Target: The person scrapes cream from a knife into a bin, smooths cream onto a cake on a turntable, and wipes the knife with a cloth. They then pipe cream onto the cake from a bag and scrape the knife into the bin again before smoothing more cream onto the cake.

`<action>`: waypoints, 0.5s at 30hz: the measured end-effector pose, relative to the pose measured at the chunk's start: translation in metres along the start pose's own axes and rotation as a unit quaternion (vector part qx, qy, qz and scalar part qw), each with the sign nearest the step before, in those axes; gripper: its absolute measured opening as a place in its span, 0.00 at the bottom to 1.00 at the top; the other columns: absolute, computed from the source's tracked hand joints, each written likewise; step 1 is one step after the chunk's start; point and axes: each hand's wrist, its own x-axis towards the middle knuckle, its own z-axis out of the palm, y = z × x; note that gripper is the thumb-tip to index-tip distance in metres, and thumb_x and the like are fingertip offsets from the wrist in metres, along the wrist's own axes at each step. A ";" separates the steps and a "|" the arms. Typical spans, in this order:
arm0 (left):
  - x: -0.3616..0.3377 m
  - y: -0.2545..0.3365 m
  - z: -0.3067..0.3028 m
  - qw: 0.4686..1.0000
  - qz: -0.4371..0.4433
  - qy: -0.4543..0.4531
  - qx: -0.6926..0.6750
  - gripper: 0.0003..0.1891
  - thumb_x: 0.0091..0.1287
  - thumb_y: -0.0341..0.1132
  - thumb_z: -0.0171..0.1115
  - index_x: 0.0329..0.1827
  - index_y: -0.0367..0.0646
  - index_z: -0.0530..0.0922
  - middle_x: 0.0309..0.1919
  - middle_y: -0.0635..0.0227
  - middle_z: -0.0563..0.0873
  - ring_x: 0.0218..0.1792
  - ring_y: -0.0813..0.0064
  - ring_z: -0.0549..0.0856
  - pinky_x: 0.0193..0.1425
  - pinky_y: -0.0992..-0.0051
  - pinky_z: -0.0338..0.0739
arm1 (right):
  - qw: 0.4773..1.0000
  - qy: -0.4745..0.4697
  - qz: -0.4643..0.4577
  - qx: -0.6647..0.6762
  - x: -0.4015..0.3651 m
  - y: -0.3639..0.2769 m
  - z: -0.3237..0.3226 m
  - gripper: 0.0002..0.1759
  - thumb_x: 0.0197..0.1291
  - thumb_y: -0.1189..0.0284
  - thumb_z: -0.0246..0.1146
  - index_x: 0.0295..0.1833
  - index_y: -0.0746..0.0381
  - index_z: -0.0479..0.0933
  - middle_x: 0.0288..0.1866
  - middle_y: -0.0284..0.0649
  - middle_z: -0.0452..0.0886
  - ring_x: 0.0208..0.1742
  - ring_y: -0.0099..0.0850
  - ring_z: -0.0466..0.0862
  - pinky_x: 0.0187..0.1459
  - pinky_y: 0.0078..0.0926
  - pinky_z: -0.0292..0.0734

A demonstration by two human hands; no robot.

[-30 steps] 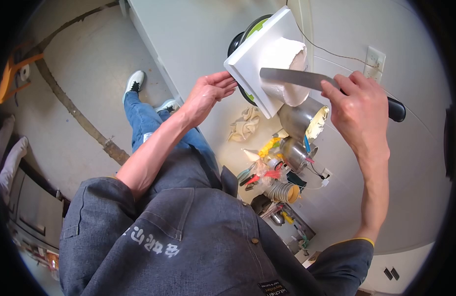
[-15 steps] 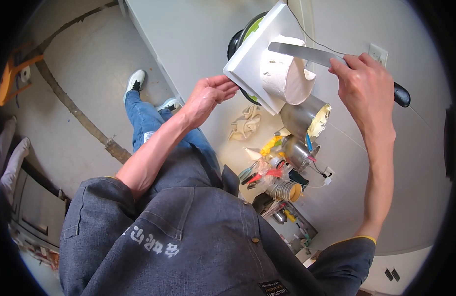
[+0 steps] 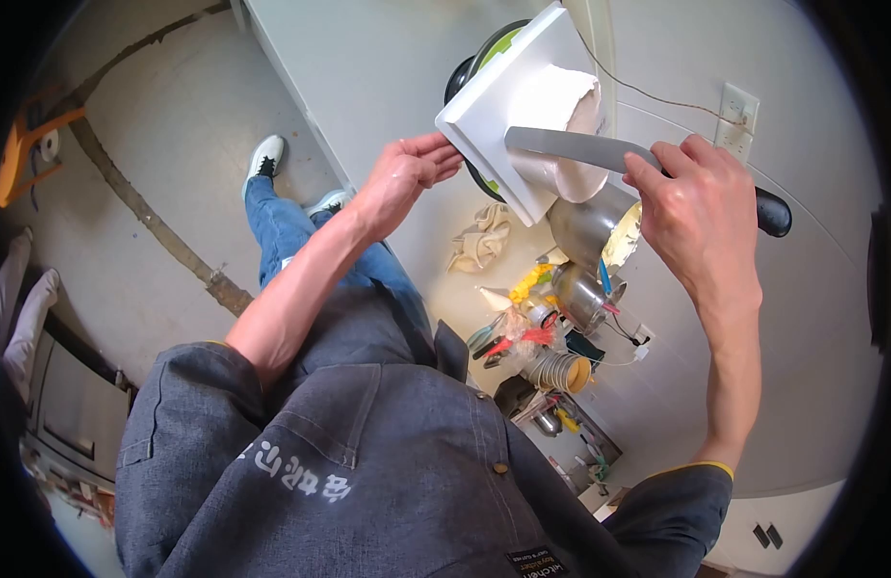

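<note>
A cake [image 3: 551, 96] coated in white cream stands on a square white board [image 3: 492, 111], which rests on a turntable with a green surface [image 3: 503, 43] and black rim. My right hand [image 3: 701, 197] is wrapped round the black handle of a palette knife [image 3: 580, 146]. Its long blade lies across the cake's side, the tip close to the board. At the board's near edge is my left hand [image 3: 407, 173], its fingers stretched out and the fingertips right at the turntable's rim. The blade hides part of the cake.
A metal bowl [image 3: 585, 226] with pale cream on its rim stands beside the cake. Close by are a crumpled beige cloth [image 3: 481, 236], a piping bag [image 3: 494, 299], a smaller metal container [image 3: 580, 294] and stacked cups [image 3: 556, 369]. A wall outlet [image 3: 737, 120] with a cord is behind.
My right hand and the palette knife have moved down and slightly left, from the cake's upper part to its lower side. The cake's notched edge now faces another way. My left hand has barely shifted.
</note>
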 end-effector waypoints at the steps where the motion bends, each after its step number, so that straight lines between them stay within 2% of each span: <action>1: 0.002 0.002 -0.001 1.000 0.005 -0.002 -0.001 0.40 0.57 0.12 0.44 0.81 0.22 0.66 0.78 0.47 0.76 0.79 0.58 0.76 0.89 0.64 0.65 | 1.000 0.003 0.001 0.001 0.000 -0.001 0.000 0.07 0.46 0.76 0.70 0.34 0.58 0.88 0.26 0.34 0.81 0.36 0.34 0.84 0.37 0.35 0.80; 6: 0.009 0.000 -0.004 0.997 0.062 -0.014 -0.041 0.43 0.57 0.12 0.44 0.84 0.27 0.62 0.83 0.50 0.70 0.84 0.60 0.70 0.90 0.64 0.62 | 1.000 0.014 -0.002 0.002 -0.001 -0.005 0.000 0.07 0.46 0.76 0.69 0.33 0.58 0.88 0.26 0.34 0.80 0.36 0.34 0.84 0.36 0.35 0.78; 9: 0.005 -0.011 -0.001 0.999 -0.038 0.033 0.003 0.45 0.56 0.12 0.44 0.85 0.29 0.61 0.85 0.53 0.67 0.85 0.62 0.67 0.90 0.64 0.60 | 1.000 0.005 -0.001 0.003 -0.002 -0.007 -0.003 0.07 0.46 0.76 0.69 0.33 0.58 0.88 0.25 0.34 0.79 0.36 0.34 0.83 0.35 0.35 0.77; 10: 0.003 -0.016 -0.002 0.998 -0.057 0.023 0.019 0.43 0.57 0.12 0.44 0.83 0.27 0.64 0.82 0.52 0.72 0.82 0.62 0.73 0.88 0.64 0.64 | 1.000 0.005 0.000 0.003 -0.002 -0.008 -0.003 0.06 0.46 0.76 0.69 0.33 0.58 0.87 0.25 0.34 0.79 0.36 0.34 0.83 0.35 0.35 0.77; 14: 0.009 -0.012 -0.008 0.999 -0.029 -0.002 0.013 0.39 0.57 0.13 0.44 0.79 0.23 0.69 0.72 0.47 0.82 0.74 0.60 0.82 0.84 0.66 0.72 | 0.999 0.037 -0.002 0.002 -0.002 -0.011 -0.001 0.04 0.45 0.76 0.69 0.30 0.59 0.85 0.25 0.34 0.78 0.35 0.34 0.82 0.34 0.35 0.76; 15: 0.013 -0.007 -0.010 0.999 -0.025 0.002 0.029 0.39 0.57 0.13 0.44 0.79 0.23 0.69 0.72 0.46 0.82 0.74 0.60 0.81 0.84 0.66 0.72 | 1.000 0.028 -0.003 0.003 -0.003 -0.012 -0.001 0.04 0.45 0.76 0.69 0.30 0.59 0.85 0.25 0.34 0.78 0.35 0.34 0.82 0.34 0.35 0.76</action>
